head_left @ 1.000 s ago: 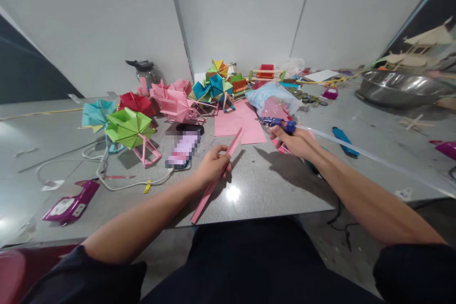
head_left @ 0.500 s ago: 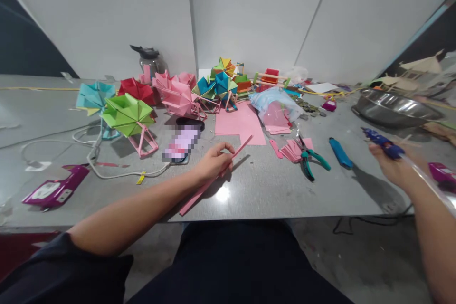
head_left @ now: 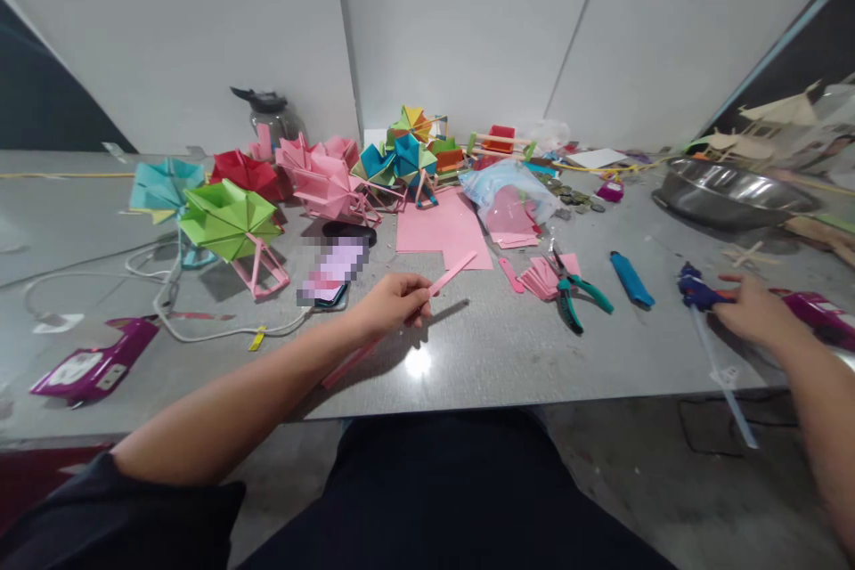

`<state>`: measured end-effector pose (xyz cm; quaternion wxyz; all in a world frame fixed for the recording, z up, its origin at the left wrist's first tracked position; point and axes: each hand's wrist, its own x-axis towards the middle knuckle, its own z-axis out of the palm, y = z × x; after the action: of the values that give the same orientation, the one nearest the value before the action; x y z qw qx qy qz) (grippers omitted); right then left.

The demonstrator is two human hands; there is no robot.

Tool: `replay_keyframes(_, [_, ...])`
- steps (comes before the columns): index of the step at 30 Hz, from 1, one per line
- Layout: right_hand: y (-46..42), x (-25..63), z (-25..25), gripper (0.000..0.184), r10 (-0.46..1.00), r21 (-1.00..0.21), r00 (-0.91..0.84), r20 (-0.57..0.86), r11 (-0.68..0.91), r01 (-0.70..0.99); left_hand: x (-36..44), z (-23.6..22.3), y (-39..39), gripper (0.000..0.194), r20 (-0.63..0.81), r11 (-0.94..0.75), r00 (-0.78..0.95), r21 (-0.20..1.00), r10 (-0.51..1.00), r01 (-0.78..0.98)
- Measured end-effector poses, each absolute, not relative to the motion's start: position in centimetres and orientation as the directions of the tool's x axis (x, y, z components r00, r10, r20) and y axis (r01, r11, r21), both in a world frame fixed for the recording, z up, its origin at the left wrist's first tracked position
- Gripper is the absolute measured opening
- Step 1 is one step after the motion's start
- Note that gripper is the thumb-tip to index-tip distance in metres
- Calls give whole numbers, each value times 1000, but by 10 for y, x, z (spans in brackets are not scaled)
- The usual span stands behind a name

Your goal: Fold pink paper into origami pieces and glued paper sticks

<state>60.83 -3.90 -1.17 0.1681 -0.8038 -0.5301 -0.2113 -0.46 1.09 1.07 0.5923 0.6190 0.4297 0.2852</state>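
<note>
My left hand (head_left: 399, 298) is closed, with a long pink paper strip (head_left: 455, 272) pinched between thumb and fingers. The strip's upper end points away to the right, and its lower part passes behind my wrist toward the table's front edge. At the right, my right hand (head_left: 752, 312) has its fingers around the handle end of a blue hot glue gun (head_left: 698, 289). The gun's nozzle points away from me, and its clear glue stick (head_left: 728, 392) reaches past the front edge. The fingers' grip on the handle is partly hidden.
Teal-handled pliers (head_left: 571, 294), small pink strips (head_left: 540, 278) and a blue cutter (head_left: 631, 279) lie between my hands. Pink paper sheets (head_left: 434, 227) and a phone (head_left: 334, 272) lie beyond my left hand. Folded paper models (head_left: 231, 218) stand left; a metal bowl (head_left: 735, 196) stands right.
My right hand has turned the glue gun, so its stick now points toward me instead of along my forearm. The pink strip in my left hand has tilted slightly.
</note>
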Motion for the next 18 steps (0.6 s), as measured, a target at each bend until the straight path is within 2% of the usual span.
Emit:
replay_keyframes(2, [-31,611,-7,42,789,-88,428,440,-437,895,-9,18,9,11,-92,-13,462,976,882,219])
replay_keyframes(4, [-27,605,1,35,765,-90,498,407,-509,856,-14,27,4,11,25,-175,450,940,892,294])
replay_keyframes(5, [-26,597,7,30,736,-79,526,425,-549,832,-16,31,0,12,96,-274,453,897,887,346])
replay_keyframes(7, [-32,568,17,24,704,-68,485,519,-532,844,-19,37,-10,12,228,-448,461,772,857,451])
replay_keyframes(11, [-66,465,29,27,697,-103,137,704,-91,990,-22,37,-39,16,370,-632,517,538,772,557])
replay_keyframes(14, [-96,378,28,22,547,5,-186,816,315,949,-26,25,-61,21,390,-670,546,467,742,577])
replay_keyframes(16, [-111,333,22,30,496,44,-311,810,478,877,-29,15,-73,22,394,-681,556,434,732,590])
replay_keyframes(18, [-121,300,12,35,508,-7,-339,792,562,827,-31,5,-81,22,414,-700,565,392,714,597])
